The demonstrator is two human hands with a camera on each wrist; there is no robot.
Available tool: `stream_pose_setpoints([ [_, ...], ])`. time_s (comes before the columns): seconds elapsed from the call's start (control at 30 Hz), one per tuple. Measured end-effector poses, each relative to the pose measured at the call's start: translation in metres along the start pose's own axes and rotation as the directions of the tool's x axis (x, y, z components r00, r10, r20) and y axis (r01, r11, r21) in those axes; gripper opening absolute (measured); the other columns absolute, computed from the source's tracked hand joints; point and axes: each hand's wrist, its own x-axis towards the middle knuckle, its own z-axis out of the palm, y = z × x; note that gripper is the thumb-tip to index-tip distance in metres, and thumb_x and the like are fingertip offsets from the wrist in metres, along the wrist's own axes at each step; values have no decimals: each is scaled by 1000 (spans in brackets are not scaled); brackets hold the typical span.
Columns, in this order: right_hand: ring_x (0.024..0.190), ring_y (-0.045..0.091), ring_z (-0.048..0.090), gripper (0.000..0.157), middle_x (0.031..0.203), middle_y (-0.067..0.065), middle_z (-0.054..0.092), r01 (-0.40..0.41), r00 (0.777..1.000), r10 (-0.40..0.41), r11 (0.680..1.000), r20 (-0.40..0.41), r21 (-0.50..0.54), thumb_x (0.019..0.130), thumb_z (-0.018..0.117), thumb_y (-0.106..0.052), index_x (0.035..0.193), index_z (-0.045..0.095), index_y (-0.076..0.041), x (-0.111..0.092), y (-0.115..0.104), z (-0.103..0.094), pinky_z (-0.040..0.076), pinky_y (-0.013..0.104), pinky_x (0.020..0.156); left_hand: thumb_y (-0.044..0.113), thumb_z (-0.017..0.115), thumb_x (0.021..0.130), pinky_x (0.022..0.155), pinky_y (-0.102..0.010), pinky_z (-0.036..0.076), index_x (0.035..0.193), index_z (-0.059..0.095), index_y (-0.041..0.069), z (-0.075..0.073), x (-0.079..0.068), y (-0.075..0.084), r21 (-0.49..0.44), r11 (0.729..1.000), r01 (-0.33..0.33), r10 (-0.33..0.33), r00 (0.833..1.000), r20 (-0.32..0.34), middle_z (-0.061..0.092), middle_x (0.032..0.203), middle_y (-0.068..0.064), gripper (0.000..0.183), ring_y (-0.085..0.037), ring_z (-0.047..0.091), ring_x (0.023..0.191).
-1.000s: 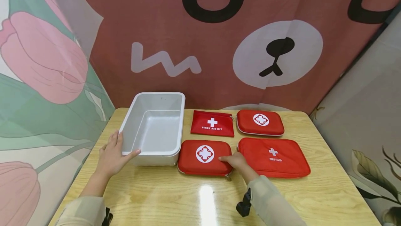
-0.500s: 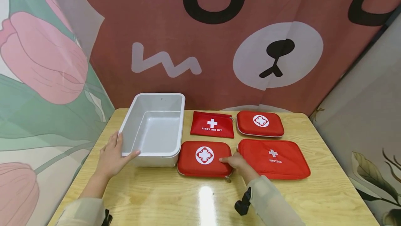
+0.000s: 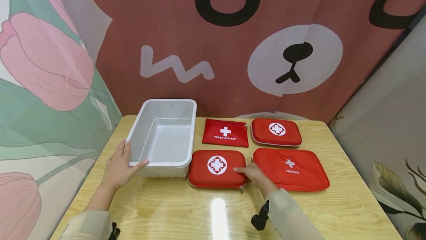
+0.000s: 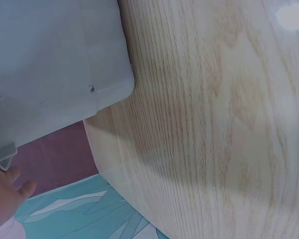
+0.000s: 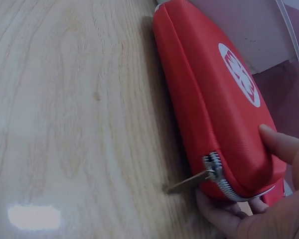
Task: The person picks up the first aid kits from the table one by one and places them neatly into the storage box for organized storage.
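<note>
We are seeing a person's left hand [image 3: 118, 168] spreading over the near left corner of a light grey, rectangular plastic bin [image 3: 193, 136], its thumb lying along the near rim and its fingers reaching the left side. The left wrist view is showing only part of this hand, at the frame's edge beside the rim.

The right hand [image 3: 254, 173] is pinching the right end of a red, rounded rectangular fabric case [image 3: 217, 175] with a white round cross emblem. In the right wrist view we are finding the thumb pressing on top and the fingers curling below the end, close to a silver metal zipper [image 5: 224, 177]. The case is lying on a pale wood-grain table [image 3: 179, 206], just right of the bin; we are not able to tell whether the two are touching.

Behind the case, a flat red rectangular pouch [image 3: 225, 132] is reading "FIRST AID KIT" beneath a white cross. To its right, a smaller red rounded case [image 3: 277, 132] is bearing the same round emblem. In front of that one, a wide red soft pouch [image 3: 291, 169] is reading "FIRST AID", lying near the right hand. A brown printed backdrop [image 3: 229, 55] is hanging beyond the table.
</note>
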Motion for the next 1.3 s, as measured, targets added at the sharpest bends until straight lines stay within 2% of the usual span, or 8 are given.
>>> stream_pose_setpoints([
  [0.13,58,20,58,42,71,12,58,-48,999,48,996,-1,71,71,69,-16,93,49,14,0,3,-2,50,38,59,52,53,77,81,-64,23,132,13,-12,1,0,-1,-19,1000,-2,2,1000,1,12,136,-31,93,-48,19,118],
  [0.23,60,19,58,45,74,11,58,-57,998,59,996,-23,69,69,71,-20,94,51,12,-1,3,-3,50,38,60,51,54,77,83,-64,22,132,12,-12,2,1,-1,-53,999,4,-4,1000,1,9,136,-32,94,-49,19,118],
  [0.47,66,21,56,52,85,16,54,-74,997,71,990,31,119,75,65,-21,105,40,12,-5,2,-2,49,42,61,46,58,77,88,-61,20,133,8,-11,4,3,-2,-164,986,12,-14,1000,-11,3,137,-31,94,-50,15,119],
  [0.6,68,23,56,55,90,19,51,-47,999,42,986,32,159,78,62,-23,111,32,10,-7,2,-1,49,45,60,43,59,77,89,-61,20,133,7,-11,5,4,-1,-211,977,13,-16,1000,-13,1,138,-29,94,-49,14,120],
  [0.73,69,23,57,52,91,20,52,2,1000,-8,979,27,203,79,62,-18,112,31,10,-8,1,0,49,44,60,43,59,77,89,-61,20,133,7,-11,4,3,-1,-222,975,16,-21,1000,-19,1,138,-29,94,-49,14,120],
  [0.87,69,21,58,50,91,17,54,31,998,-45,962,46,272,77,60,-7,115,31,9,-10,0,-2,48,37,58,43,59,77,89,-60,21,134,7,-10,3,3,-2,-213,977,22,-24,1000,-10,1,138,-28,94,-49,14,120],
  [1.07,61,17,55,59,93,15,53,43,996,-65,949,59,311,75,60,-2,123,27,8,-11,4,-5,46,29,54,44,58,77,89,-60,20,134,4,-8,4,2,-3,-217,976,31,-29,1000,10,-1,139,-26,95,-47,13,121],
  [1.3,65,16,55,66,96,17,44,77,994,-101,894,31,441,79,56,-3,133,18,1,-15,8,-2,48,36,62,42,59,77,88,-61,21,134,5,-9,6,-2,-3,-237,971,33,-32,999,9,-1,139,-26,94,-49,14,120],
])
